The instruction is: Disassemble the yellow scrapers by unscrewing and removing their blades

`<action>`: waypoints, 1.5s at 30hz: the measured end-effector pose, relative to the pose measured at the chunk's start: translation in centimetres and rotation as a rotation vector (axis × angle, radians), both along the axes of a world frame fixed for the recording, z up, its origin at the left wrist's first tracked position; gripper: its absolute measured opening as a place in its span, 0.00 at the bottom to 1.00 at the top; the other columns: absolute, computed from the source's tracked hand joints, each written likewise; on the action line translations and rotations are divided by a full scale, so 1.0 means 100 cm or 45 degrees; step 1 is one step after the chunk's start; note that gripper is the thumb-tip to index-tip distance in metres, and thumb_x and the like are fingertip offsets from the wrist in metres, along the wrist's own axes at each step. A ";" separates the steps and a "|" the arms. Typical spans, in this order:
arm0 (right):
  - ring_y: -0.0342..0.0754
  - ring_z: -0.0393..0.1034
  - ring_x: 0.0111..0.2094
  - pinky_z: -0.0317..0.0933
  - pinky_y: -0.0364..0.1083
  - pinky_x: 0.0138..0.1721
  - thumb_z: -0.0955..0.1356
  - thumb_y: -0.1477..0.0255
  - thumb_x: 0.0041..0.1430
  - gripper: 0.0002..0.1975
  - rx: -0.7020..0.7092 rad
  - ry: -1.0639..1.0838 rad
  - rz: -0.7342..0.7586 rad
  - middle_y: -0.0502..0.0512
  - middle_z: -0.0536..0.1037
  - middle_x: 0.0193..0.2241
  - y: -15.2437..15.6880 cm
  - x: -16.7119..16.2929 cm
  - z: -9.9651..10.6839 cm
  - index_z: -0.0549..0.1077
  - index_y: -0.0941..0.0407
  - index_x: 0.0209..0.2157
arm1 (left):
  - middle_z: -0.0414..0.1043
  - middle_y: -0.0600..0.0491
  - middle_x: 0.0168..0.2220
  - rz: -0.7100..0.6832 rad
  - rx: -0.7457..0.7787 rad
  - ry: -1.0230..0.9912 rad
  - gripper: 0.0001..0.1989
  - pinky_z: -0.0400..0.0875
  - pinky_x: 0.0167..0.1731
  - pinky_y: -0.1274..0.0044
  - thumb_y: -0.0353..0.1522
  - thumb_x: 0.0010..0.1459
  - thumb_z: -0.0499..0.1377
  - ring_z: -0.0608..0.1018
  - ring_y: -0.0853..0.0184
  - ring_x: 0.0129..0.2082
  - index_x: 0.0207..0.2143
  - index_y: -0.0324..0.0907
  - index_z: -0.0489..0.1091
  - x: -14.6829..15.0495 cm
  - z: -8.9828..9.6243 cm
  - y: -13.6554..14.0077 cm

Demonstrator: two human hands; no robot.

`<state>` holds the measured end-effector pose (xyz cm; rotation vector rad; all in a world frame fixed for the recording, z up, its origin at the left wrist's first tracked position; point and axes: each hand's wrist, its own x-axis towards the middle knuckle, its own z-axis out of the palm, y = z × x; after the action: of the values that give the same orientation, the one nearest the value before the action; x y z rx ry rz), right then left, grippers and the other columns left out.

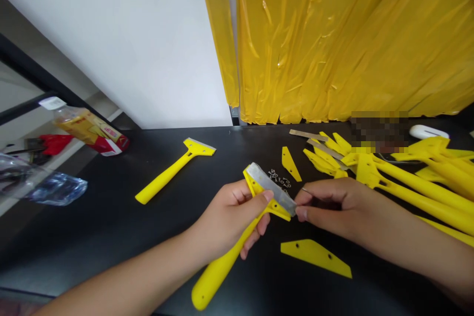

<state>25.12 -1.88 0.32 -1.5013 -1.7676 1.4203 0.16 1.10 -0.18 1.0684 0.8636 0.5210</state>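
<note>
My left hand [225,215] is wrapped round a yellow scraper [222,274] near its head, the handle slanting down toward me. A grey metal blade [262,177] lies across the scraper's head, with my left thumb pressing on it. At the blade's right end, my right hand [336,202] is closed in a pinch, its fingertips on the blade's corner. A loose yellow cover plate [313,256] with two holes lies just below the hands. Behind the scraper head are several small screws [279,177] and another yellow plate [291,163].
Another scraper with a blade edge [166,176] lies to the left. Yellow scraper handles [411,185], plates and loose blades [326,150] are heaped at the right, near a white mouse-shaped object [428,132]. Bottles [89,128] stand tilted at the far left; yellow plastic wrapping [333,44] rises behind.
</note>
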 end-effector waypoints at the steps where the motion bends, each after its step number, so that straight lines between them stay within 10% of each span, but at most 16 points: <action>1: 0.48 0.67 0.33 0.57 0.48 0.33 0.71 0.52 0.68 0.17 0.012 0.007 -0.012 0.50 0.77 0.31 0.001 0.000 0.000 0.81 0.49 0.34 | 0.71 0.61 0.21 0.005 0.009 0.001 0.17 0.65 0.10 0.86 0.45 0.72 0.62 0.68 0.76 0.11 0.35 0.43 0.69 0.000 0.001 0.000; 10: 0.52 0.73 0.37 0.64 0.50 0.37 0.67 0.57 0.74 0.17 0.516 -0.032 -0.203 0.53 0.80 0.33 0.010 0.017 0.021 0.80 0.49 0.34 | 0.67 0.59 0.18 0.174 0.032 0.058 0.33 0.65 0.11 0.84 0.61 0.70 0.56 0.67 0.75 0.12 0.28 0.42 0.69 -0.002 0.003 0.004; 16: 0.45 0.62 0.28 0.54 0.46 0.27 0.69 0.66 0.70 0.10 0.224 -0.061 0.183 0.47 0.69 0.26 0.001 0.015 0.025 0.76 0.50 0.32 | 0.70 0.55 0.21 -0.167 -0.100 0.051 0.39 0.63 0.10 0.84 0.68 0.65 0.54 0.68 0.74 0.13 0.29 0.41 0.72 -0.005 0.003 0.001; 23: 0.45 0.66 0.32 0.61 0.44 0.32 0.72 0.56 0.71 0.15 0.091 0.312 -0.091 0.49 0.74 0.30 -0.004 -0.007 0.010 0.78 0.52 0.34 | 0.73 0.56 0.26 -0.555 -0.120 0.142 0.19 0.65 0.15 0.86 0.46 0.70 0.65 0.68 0.78 0.15 0.32 0.42 0.70 -0.002 0.010 -0.014; 29: 0.36 0.49 0.20 0.45 0.41 0.19 0.79 0.48 0.58 0.23 -0.283 0.637 -0.198 0.44 0.71 0.25 -0.009 -0.027 0.001 0.78 0.54 0.38 | 0.72 0.58 0.24 -0.377 -0.093 0.063 0.18 0.65 0.14 0.86 0.46 0.67 0.68 0.69 0.77 0.15 0.35 0.42 0.72 0.000 0.002 -0.015; 35: 0.36 0.43 0.17 0.38 0.41 0.16 0.78 0.49 0.61 0.22 -0.188 0.648 -0.345 0.40 0.61 0.20 -0.005 -0.024 -0.004 0.76 0.53 0.36 | 0.74 0.57 0.25 -0.262 -0.165 -0.048 0.21 0.62 0.13 0.85 0.51 0.68 0.66 0.69 0.76 0.14 0.37 0.43 0.69 0.001 -0.005 -0.017; 41: 0.37 0.42 0.18 0.40 0.41 0.17 0.77 0.51 0.64 0.19 -0.044 0.673 -0.439 0.39 0.59 0.20 0.004 -0.005 -0.001 0.74 0.51 0.38 | 0.81 0.47 0.36 -0.131 -0.184 -0.255 0.19 0.65 0.19 0.84 0.47 0.73 0.59 0.72 0.75 0.20 0.47 0.40 0.73 -0.001 -0.003 -0.015; 45: 0.42 0.62 0.27 0.60 0.43 0.28 0.75 0.54 0.68 0.17 0.062 0.517 -0.271 0.47 0.73 0.28 0.000 -0.003 0.007 0.74 0.52 0.35 | 0.82 0.44 0.41 -0.177 -0.153 -0.202 0.19 0.66 0.22 0.84 0.47 0.74 0.60 0.73 0.76 0.23 0.47 0.39 0.73 0.000 0.001 -0.015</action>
<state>24.81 -1.86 1.03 -1.2268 -1.3463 1.4385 0.12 -0.37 -0.10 0.9557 0.6677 0.4256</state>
